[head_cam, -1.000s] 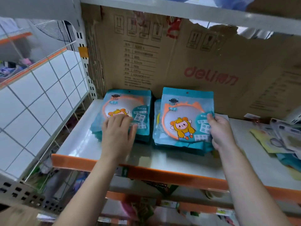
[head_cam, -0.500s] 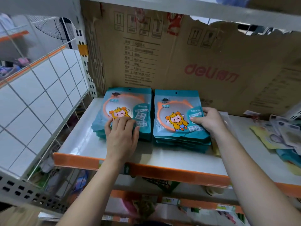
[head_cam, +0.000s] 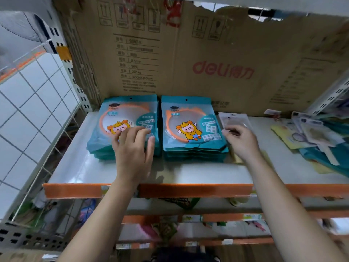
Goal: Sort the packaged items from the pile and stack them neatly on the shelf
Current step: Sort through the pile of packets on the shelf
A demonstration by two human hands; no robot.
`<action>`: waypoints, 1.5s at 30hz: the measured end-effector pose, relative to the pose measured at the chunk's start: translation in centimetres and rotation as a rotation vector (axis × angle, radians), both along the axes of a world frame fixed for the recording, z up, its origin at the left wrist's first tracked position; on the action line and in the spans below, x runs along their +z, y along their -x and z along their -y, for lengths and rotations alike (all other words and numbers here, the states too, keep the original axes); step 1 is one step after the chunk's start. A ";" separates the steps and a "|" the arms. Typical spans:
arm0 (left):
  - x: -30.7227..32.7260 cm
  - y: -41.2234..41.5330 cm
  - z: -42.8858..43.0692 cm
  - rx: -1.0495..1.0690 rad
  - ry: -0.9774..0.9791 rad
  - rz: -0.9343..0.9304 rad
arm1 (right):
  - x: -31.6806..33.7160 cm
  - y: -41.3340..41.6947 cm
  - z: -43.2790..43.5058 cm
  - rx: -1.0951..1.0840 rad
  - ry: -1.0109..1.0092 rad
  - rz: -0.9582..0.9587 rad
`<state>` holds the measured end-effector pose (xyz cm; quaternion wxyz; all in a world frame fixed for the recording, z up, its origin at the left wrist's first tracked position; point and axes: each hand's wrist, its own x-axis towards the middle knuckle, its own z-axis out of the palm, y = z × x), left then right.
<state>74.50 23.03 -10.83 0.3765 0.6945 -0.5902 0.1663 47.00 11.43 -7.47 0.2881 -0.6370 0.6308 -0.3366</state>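
Two stacks of teal mirror packets lie side by side on the white shelf. My left hand rests flat on the front of the left stack, fingers spread. The right stack lies flat and squared, with no hand on it. Just to its right, my right hand has its fingertips curled on the lower edge of a small pale clear packet that lies on the shelf. Further right lies the loose pile of mixed packets.
A large brown cardboard sheet lines the shelf's back. A wire grid panel closes the left side. An orange rail edges the shelf front, with fuller shelves below.
My right hand has laid the top teal packet flat on the right stack, let it go, and moved right to the pale clear packet. My left hand has stayed on the left stack.
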 end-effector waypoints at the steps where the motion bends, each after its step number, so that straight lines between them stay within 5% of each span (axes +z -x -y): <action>1: 0.5 0.9 0.4 -0.032 0.001 0.001 | 0.0 0.8 -0.5 -0.014 0.014 -0.005; 16: 2.9 26.0 6.0 -0.559 -0.290 0.123 | 0.6 21.2 -6.0 -0.207 0.122 -0.134; 29: 3.7 52.7 6.4 -0.631 -0.403 0.060 | 1.6 45.4 -8.8 -0.235 0.139 -0.169; 45: 4.1 75.4 15.8 -0.875 -0.224 -0.002 | 1.3 65.1 -3.8 -0.389 0.163 -0.164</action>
